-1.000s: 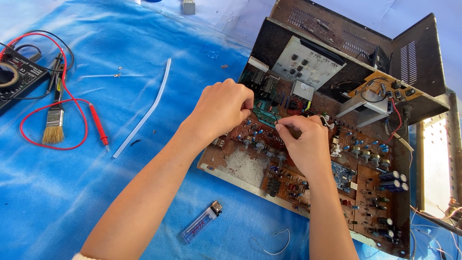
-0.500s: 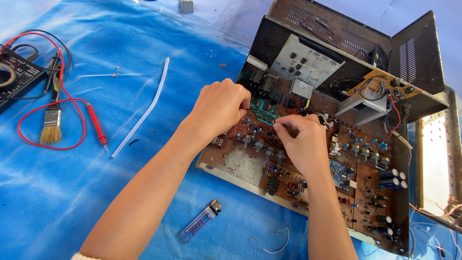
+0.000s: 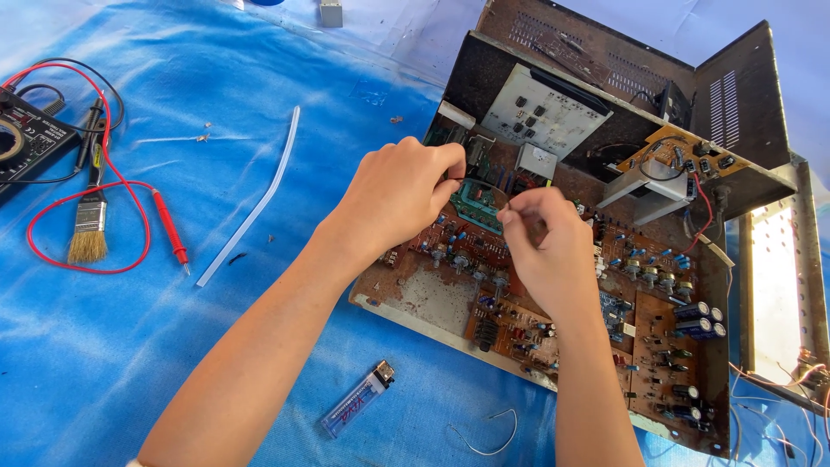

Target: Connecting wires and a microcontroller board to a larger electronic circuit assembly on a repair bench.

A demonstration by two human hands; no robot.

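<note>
Working from the biggest thing down, we have the blue plastic sheet over the tabletop, and on it the opened dark metal amplifier chassis, whose raw sheet-metal edges and upright back panel hem in the far side. Lying flat inside it is the large brown circuit board, crowded with capacitors and trimmers; we judge it stiff but fragile, best steadied by its bare front margin and never by the parts. Our left hand is pinched shut on one end of a thin black wire just above the small green sub-board, and our right hand is pinched near the other end, though we cannot tell exactly what its fingertips hold. That wire looks light, limp and easy to snap at a joint, so we would grip it close to its ends. Open room lies leftward, past the clear plastic tube, red probe lead, small paintbrush and translucent blue lighter.
</note>
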